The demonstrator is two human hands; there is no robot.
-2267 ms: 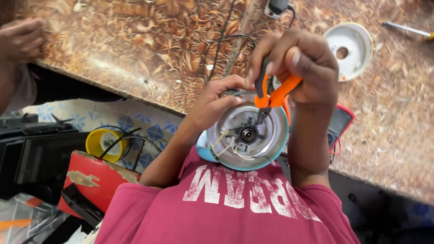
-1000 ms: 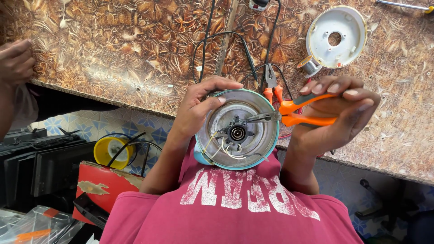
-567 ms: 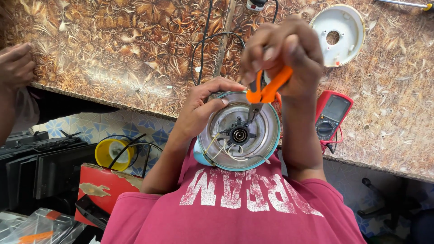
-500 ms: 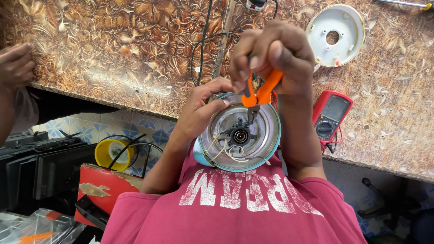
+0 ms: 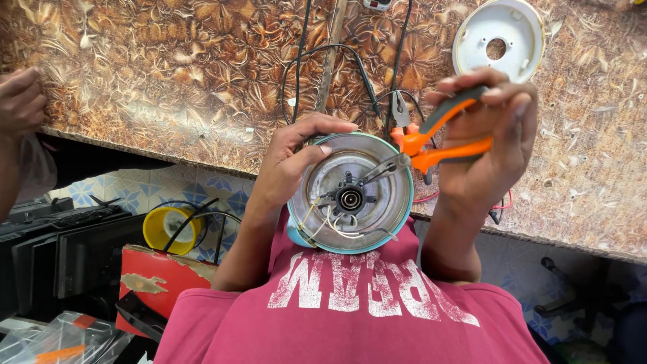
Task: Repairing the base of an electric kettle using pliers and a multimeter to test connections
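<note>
My left hand (image 5: 290, 162) grips the rim of a round teal appliance underside (image 5: 377, 229), held over my lap with its metal plate, centre hub and loose white wires facing me. My right hand (image 5: 495, 148) is closed around the handles of orange and grey pliers (image 5: 438, 138). The pliers' jaws reach in from the right and touch a metal part near the hub. Both hands are at the near edge of a brown patterned table (image 5: 168, 81).
A white round plastic cover (image 5: 499, 34) lies on the table at the back right, with black cables (image 5: 337, 61) in the middle. Another person's hand (image 5: 20, 101) rests at the far left edge. A yellow tape roll (image 5: 165, 229) and red box (image 5: 162, 283) sit below left.
My right hand has swung the pliers from upright above the appliance round to the right, so the handles now lie nearly level. The left hand keeps its hold on the rim.
</note>
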